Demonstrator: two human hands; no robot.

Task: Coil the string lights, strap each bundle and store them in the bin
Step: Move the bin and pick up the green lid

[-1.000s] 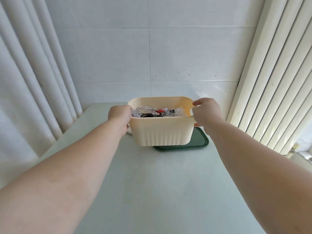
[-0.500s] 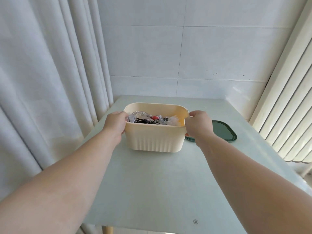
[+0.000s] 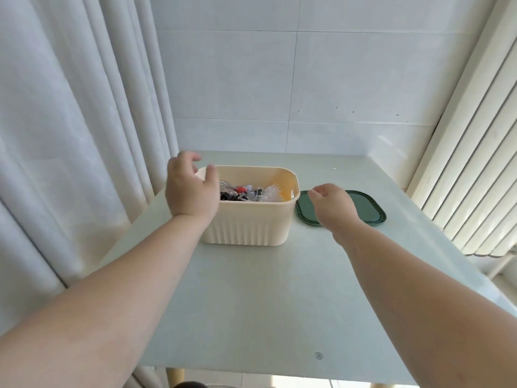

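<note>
The bin (image 3: 246,222) stands on the table (image 3: 251,298), open at the top. The string lights (image 3: 246,191) lie inside it as a loose heap of clear bulbs and dark wire with a spot of red. We cannot tell from here whether the bundles are strapped.

Our left hand (image 3: 191,191) hovers at the bin's left end. Its grip is spread, with the fingers loose and nothing between them. The thumb is close to the rim, but we cannot tell whether it touches. Our right hand (image 3: 334,205) hangs just to the right of the bin, above the near end of the dark green lid (image 3: 369,205). Its grip is slack, with the fingers loosely curled around nothing. The lid lies flat on the table, just beside the bin.

We judge the bin to be thin, stiff plastic and light even when filled. Its ribbed walls should give some purchase, but the rolled rim at the two short ends looks like the surest hold.

The lights are the delicate part. The wire is limp and likely to snag, and the small bulbs are brittle. We would lift them by the coiled wire, never by a bulb, and tuck in any stray loops before closing.

The lid looks flat, rigid and smooth. We would pinch it at an edge to lift it, then press it down around the rim.
</note>
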